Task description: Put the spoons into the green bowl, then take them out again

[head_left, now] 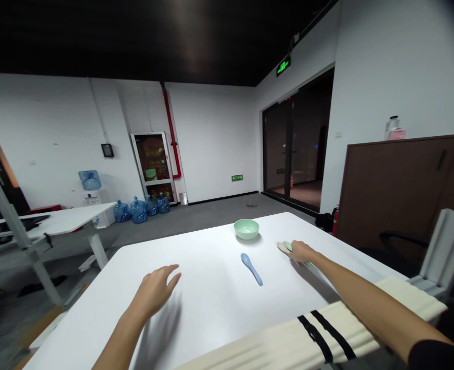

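My left hand [157,289] hovers over the left side of the white table, its thumb and fingers apart and nothing in it. At the right, my right hand [301,252] is closed around spoons. The bowls of a beige spoon [283,248] and a light green spoon [287,245] stick out past its fingertips, while their handles are mostly covered by the hand. A blue spoon [252,269] lies between my hands, bowl end away from me. Beyond it stands a light green bowl [246,229], upright.
The white table [211,308] has a cream padded strip with black bands [281,344] along its near edge. A grey metal profile [445,246] rises at the right, near a brown cabinet [389,195]. Another desk [69,218] and several blue water jugs [137,209] are at the left.
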Tool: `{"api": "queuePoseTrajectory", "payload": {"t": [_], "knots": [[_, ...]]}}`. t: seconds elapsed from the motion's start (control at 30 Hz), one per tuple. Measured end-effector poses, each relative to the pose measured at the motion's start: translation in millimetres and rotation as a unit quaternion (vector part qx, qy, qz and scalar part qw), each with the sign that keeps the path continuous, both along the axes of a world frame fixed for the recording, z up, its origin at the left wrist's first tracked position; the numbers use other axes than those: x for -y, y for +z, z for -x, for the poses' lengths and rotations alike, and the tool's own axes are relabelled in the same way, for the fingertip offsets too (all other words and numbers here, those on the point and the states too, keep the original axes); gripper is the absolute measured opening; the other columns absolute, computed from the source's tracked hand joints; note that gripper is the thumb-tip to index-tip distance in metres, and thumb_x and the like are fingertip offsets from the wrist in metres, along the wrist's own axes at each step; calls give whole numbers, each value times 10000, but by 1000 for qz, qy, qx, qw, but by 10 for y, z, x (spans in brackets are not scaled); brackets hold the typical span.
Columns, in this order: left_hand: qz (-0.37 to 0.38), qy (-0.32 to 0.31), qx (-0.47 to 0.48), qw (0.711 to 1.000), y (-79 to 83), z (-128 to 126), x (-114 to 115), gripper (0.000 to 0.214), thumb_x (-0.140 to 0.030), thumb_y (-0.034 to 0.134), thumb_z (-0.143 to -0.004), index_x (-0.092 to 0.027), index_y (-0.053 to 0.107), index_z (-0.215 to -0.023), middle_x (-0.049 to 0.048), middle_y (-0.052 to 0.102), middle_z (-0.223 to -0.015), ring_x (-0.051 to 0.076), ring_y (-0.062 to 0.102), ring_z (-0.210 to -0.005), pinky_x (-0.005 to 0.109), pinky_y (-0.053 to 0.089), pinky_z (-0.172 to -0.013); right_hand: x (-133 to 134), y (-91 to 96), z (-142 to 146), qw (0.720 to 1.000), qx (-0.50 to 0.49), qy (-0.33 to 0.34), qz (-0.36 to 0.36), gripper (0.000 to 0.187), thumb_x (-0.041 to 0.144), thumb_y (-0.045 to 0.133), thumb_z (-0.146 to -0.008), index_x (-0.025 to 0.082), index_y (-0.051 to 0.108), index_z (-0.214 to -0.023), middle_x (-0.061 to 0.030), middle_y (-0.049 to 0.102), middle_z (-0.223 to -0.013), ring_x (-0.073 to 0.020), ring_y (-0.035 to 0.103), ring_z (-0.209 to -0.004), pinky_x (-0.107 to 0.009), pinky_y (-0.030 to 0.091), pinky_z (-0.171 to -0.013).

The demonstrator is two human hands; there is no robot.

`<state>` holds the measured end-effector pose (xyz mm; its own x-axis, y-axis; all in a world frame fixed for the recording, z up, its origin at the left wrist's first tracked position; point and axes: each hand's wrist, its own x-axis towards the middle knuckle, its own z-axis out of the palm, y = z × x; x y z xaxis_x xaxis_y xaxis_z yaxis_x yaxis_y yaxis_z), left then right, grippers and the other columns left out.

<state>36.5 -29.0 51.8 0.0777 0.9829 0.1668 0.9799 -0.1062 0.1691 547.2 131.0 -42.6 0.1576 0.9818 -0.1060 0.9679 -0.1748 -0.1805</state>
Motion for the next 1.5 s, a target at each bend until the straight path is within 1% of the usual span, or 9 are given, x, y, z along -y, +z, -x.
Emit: {"api": "queuePoseTrajectory", "payload": {"t": [0.37, 0.5, 0.63, 0.77, 0.93, 1.1, 1.2, 1.3, 1.5], "knots": [[-11, -4, 5, 1000, -26, 27, -8, 558, -530, 338, -937, -229, 620, -1313, 63, 648, -1357, 282, 585, -1273, 412, 471, -1026, 15, -6, 3, 1000, -3, 3, 17, 369, 297, 679, -719, 124, 664, -1046, -172, 699, -1077, -270, 684, -884, -289, 435, -630], [-11, -2, 3, 1000, -30, 26, -15, 555, -534, 338, -938, -234, 622, -1308, 61, 651, -1353, 283, 586, -1271, 412, 471, -1022, 25, 20, 9, 1000, -12, -8, 13, 385, 338, 697, -709, 134, 662, -1034, -165, 698, -1070, -271, 683, -891, -283, 431, -631], [-10, -4, -1, 1000, -32, 25, -17, 550, -536, 333, -942, -242, 618, -1310, 57, 649, -1357, 278, 586, -1272, 405, 469, -1025, 11, 71, -22, 1000, -9, -25, -17, 372, 396, 640, -775, 126, 670, -1029, -186, 690, -1078, -288, 684, -915, -298, 438, -655], [-18, -5, -1, 1000, -42, 30, -21, 535, -543, 351, -935, -257, 634, -1288, 48, 663, -1338, 274, 599, -1257, 388, 480, -1009, -3, 99, -88, 997, 1, -55, -45, 335, 345, 585, -823, 115, 679, -1047, -215, 676, -1115, -306, 675, -983, -319, 459, -695], [-16, -8, 1, 1000, -47, 38, -22, 548, -536, 345, -934, -239, 629, -1297, 59, 660, -1342, 281, 596, -1259, 406, 476, -1017, 8, 23, -155, 998, 21, -61, -22, 391, 271, 658, -755, 112, 670, -1112, -225, 655, -1186, -325, 667, -1030, -342, 476, -738], [-2, -6, 1, 1000, -7, 10, 6, 555, -510, 329, -943, -215, 614, -1316, 78, 642, -1365, 280, 584, -1270, 415, 456, -1039, 12, -33, -197, 997, 10, -70, -15, 385, 198, 636, -761, 101, 664, -1133, -231, 657, -1184, -316, 671, -1008, -337, 466, -716], [0, -4, 4, 1000, 6, 2, 15, 557, -515, 327, -944, -218, 611, -1319, 77, 642, -1364, 283, 582, -1271, 420, 453, -1042, 15, 17, -193, 996, 1, -84, -23, 367, 213, 608, -794, 96, 660, -1138, -238, 650, -1194, -318, 664, -1017, -331, 455, -691], [4, -6, 12, 1000, -4, 16, 5, 559, -521, 328, -943, -222, 606, -1324, 80, 629, -1380, 288, 568, -1287, 434, 448, -1047, 11, 127, -132, 996, -7, -87, -37, 347, 261, 588, -821, 97, 658, -1119, -225, 646, -1199, -318, 662, -1010, -318, 450, -670], [5, -6, 14, 1000, -22, 31, 1, 562, -527, 324, -943, -227, 601, -1328, 79, 625, -1386, 285, 564, -1290, 429, 442, -1050, -25, 394, 183, 998, -21, -20, -61, 339, 368, 634, -799, 112, 668, -1018, -168, 683, -1040, -254, 671, -883, -271, 425, -622]]}}
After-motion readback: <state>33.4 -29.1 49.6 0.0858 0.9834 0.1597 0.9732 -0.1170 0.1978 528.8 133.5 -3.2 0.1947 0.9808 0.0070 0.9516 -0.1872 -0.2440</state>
